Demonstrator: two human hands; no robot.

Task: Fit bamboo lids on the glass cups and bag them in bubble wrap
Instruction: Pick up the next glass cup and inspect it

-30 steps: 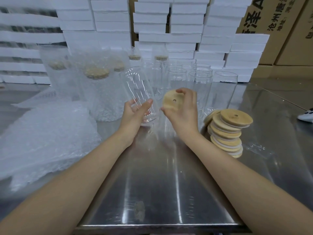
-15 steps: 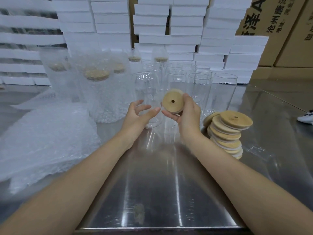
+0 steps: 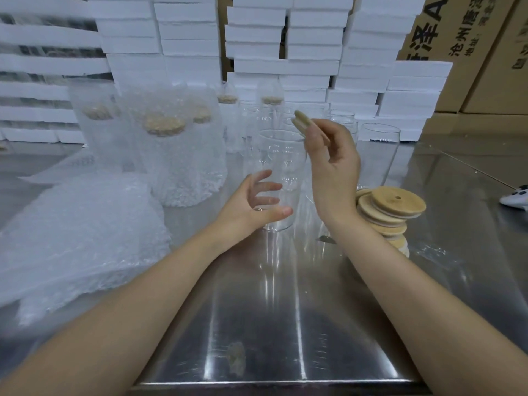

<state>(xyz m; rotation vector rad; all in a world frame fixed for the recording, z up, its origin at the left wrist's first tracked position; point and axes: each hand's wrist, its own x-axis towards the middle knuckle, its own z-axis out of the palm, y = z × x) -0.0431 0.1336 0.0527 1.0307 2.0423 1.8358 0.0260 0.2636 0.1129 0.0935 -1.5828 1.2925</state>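
In the head view, the left hand (image 3: pixel 251 204) wraps round the lower part of an upright glass cup (image 3: pixel 283 167). Its thumb lies across the front near the base, and its fingers show through the glass behind. The right hand (image 3: pixel 334 167) is raised just beside the cup, palm turned inward. Thumb and fingertips pinch a bamboo lid (image 3: pixel 302 121), with the other fingers loosely curled. The lid is tilted and seen almost edge-on, above the cup's rim on the right-hand side and not seated on it. Just outside the right wrist, a leaning stack of lids (image 3: pixel 391 207) sits on the steel table (image 3: pixel 271 324). Out beyond the left forearm lies a heap of bubble-wrap bags (image 3: pixel 77 238). Ahead of the left hand stand wrapped cups (image 3: pixel 183 155) with lids on. Beyond both hands stand empty cups (image 3: pixel 377 150), and behind them are stacked white foam boxes (image 3: pixel 285 38). Cardboard cartons (image 3: pixel 471 52) stand far off past the right hand.
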